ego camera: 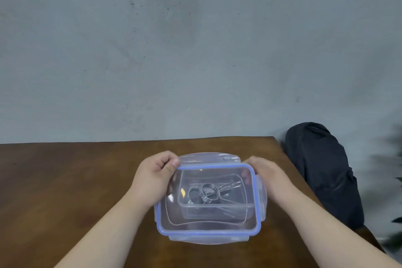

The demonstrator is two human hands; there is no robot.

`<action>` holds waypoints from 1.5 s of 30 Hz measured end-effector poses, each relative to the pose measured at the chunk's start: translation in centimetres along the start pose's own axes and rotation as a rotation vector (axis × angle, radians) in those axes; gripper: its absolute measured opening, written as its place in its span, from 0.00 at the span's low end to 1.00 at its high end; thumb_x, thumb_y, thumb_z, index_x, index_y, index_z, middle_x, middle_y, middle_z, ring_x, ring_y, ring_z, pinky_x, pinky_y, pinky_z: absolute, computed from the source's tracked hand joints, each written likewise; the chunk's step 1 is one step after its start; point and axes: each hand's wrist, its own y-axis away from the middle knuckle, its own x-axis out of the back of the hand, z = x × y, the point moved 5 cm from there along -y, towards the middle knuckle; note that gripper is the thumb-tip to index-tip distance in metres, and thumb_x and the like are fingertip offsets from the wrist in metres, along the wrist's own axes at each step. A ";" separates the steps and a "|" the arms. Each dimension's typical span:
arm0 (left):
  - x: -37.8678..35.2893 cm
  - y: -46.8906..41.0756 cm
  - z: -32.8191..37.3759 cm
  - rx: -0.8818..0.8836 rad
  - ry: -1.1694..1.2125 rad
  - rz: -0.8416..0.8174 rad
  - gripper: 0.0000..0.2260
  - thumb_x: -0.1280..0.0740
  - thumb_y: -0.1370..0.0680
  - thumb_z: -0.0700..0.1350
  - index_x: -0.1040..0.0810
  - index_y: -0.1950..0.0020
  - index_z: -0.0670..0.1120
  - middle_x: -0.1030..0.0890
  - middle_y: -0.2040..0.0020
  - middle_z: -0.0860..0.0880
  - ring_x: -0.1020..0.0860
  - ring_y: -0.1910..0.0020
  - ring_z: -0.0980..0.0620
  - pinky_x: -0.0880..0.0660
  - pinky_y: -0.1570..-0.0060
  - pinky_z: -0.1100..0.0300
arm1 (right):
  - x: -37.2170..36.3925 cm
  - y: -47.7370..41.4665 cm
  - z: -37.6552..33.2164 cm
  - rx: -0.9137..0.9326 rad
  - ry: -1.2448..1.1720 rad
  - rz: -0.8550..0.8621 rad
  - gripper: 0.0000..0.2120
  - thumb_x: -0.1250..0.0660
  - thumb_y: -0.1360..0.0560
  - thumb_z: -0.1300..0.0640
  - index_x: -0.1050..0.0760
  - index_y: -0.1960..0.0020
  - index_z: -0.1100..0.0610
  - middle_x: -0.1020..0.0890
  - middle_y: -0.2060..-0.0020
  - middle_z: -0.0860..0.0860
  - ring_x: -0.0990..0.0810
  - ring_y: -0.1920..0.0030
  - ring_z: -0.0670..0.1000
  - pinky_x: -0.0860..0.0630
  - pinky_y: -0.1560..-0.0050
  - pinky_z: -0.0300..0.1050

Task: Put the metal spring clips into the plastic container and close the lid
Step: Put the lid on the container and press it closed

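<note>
A clear plastic lid (208,227) with a blue seal and side flaps is held over a clear plastic container (215,211) on the brown table (65,180). The metal spring clips (204,195), coiled wire rings with long arms, lie inside the container and show through the lid. My left hand (155,177) grips the lid's far left corner, thumb on the blue rim. My right hand (268,175) holds the lid's far right corner and side; its fingertips show through the plastic.
A dark bag (322,172) lies beyond the table's right edge. The table's back edge meets a grey concrete wall (195,50). Green leaves (397,202) show at the far right.
</note>
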 end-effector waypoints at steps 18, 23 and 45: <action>-2.8 -2.6 -8.2 0.439 -0.116 0.034 0.03 0.28 0.22 0.42 0.15 0.54 0.48 0.13 0.59 0.46 0.19 0.69 0.50 0.22 0.67 0.56 | -0.2 -2.8 4.3 -0.224 0.387 0.377 0.10 0.36 0.19 0.47 0.29 0.53 0.53 0.19 0.59 0.49 0.21 0.59 0.50 0.31 0.64 0.48; -3.1 -2.4 -8.5 0.496 -0.069 0.077 0.05 0.29 0.22 0.42 0.13 0.53 0.47 0.12 0.62 0.49 0.15 0.66 0.49 0.18 0.66 0.55 | -0.4 -3.0 4.6 -0.245 0.435 0.336 0.08 0.37 0.18 0.48 0.28 0.51 0.52 0.18 0.57 0.50 0.21 0.59 0.50 0.29 0.64 0.47; -4.7 -3.7 -8.6 0.552 -0.172 0.056 0.06 0.33 0.20 0.41 0.17 0.46 0.47 0.15 0.54 0.49 0.16 0.57 0.49 0.20 0.60 0.55 | -0.1 -3.9 5.3 -0.340 0.062 0.340 0.06 0.36 0.18 0.60 0.21 0.48 0.59 0.16 0.49 0.56 0.19 0.50 0.57 0.21 0.46 0.56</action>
